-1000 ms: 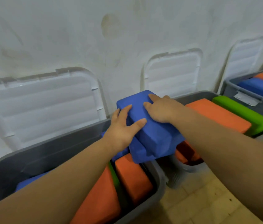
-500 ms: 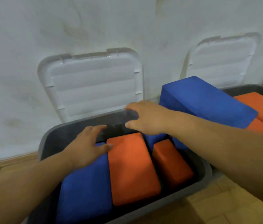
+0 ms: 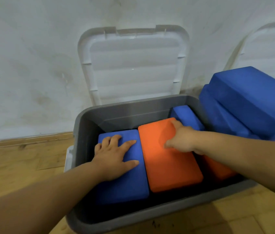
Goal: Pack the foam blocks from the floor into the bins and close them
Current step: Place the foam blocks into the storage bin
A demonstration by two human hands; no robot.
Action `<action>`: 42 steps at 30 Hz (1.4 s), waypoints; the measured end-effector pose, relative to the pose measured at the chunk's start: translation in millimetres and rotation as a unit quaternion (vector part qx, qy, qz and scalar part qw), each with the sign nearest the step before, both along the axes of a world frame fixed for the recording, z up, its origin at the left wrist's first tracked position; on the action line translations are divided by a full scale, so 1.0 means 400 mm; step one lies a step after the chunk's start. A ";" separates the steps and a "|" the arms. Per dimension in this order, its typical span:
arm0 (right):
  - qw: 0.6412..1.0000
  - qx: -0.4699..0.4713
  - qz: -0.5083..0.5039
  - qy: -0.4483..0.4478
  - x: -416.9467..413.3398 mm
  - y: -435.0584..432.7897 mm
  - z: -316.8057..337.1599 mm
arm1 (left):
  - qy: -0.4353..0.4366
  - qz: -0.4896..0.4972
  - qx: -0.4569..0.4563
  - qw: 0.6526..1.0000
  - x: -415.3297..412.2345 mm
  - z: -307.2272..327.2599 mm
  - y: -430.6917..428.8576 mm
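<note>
A grey bin (image 3: 116,215) stands on the floor with its white lid (image 3: 133,65) swung up against the wall. Inside lie a blue foam block (image 3: 125,183) on the left, an orange foam block (image 3: 170,166) in the middle, a smaller blue block (image 3: 186,117) at the back right and another orange block (image 3: 217,169) under my right forearm. My left hand (image 3: 114,157) rests flat on the left blue block, fingers spread. My right hand (image 3: 182,137) presses its curled fingers onto the middle orange block. Two stacked blue blocks (image 3: 251,105) sit at the bin's right edge.
The bin stands against a white wall (image 3: 32,65) on a wooden floor (image 3: 15,166). A second white lid (image 3: 268,51) leans against the wall at the right. A white latch (image 3: 68,157) sticks out on the bin's left side.
My view has swung left, centring the bin. Both hands left the stacked blue blocks, dropped into the bin and now press on the left blue block and the middle orange block.
</note>
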State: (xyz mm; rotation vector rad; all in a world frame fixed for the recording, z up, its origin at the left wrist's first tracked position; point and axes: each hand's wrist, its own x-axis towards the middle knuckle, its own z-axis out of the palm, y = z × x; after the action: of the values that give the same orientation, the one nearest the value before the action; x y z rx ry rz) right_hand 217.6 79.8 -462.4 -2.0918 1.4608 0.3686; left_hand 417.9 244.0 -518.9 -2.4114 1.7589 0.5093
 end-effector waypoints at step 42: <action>0.960 0.014 0.265 0.085 0.136 -0.163 -0.194 | -0.053 0.030 -0.140 0.988 0.037 0.111 -0.038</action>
State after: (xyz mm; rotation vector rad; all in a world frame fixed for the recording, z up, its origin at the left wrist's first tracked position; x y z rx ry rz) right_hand 272.1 14.6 -540.1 -2.4585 0.9480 0.7840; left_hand 432.6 228.7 -474.3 -2.6265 1.8239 0.1403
